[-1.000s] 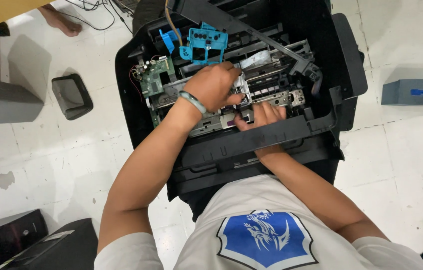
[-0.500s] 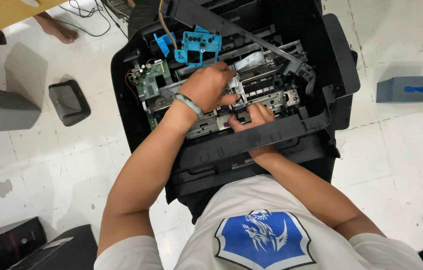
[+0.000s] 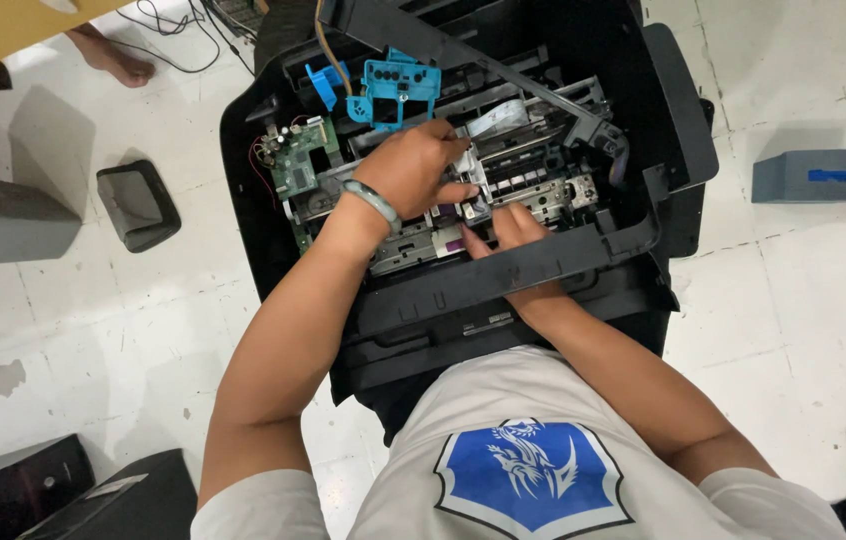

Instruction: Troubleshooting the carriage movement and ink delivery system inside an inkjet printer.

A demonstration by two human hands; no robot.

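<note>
The left hand (image 3: 413, 168) reaches in from the lower left of the frame, forearm stretched long and straight, a pale green bracelet (image 3: 373, 203) on the wrist, palm down and fingers curled loosely over the middle of the opened printer (image 3: 463, 180) that fills the upper centre. Its fingertips press on the metal and black parts near the small dark cartridge block (image 3: 473, 207); whether they pinch anything I cannot tell, since the knuckles hide what is underneath. The right hand (image 3: 515, 235) comes up from the lower right, wrist bent over the printer's raised front panel (image 3: 503, 275), fingers half-spread and flat, tips touching the mechanism just beside the left hand's fingers; it clasps nothing that shows. To the left of the hands sits a green circuit board (image 3: 295, 168), and above them a bright blue plastic bracket (image 3: 393, 95) stands upright. A long dark bar (image 3: 473, 60) crosses diagonally overhead, so room above the hands is tight, and the front panel walls in the right wrist from below. Outside the black shell the white tiled floor (image 3: 793, 290) lies open: a small dark tray (image 3: 138, 205) sits at left, a grey box with a blue stripe (image 3: 821, 175) at far right, and someone's bare foot (image 3: 108, 55) rests at the upper left.
</note>
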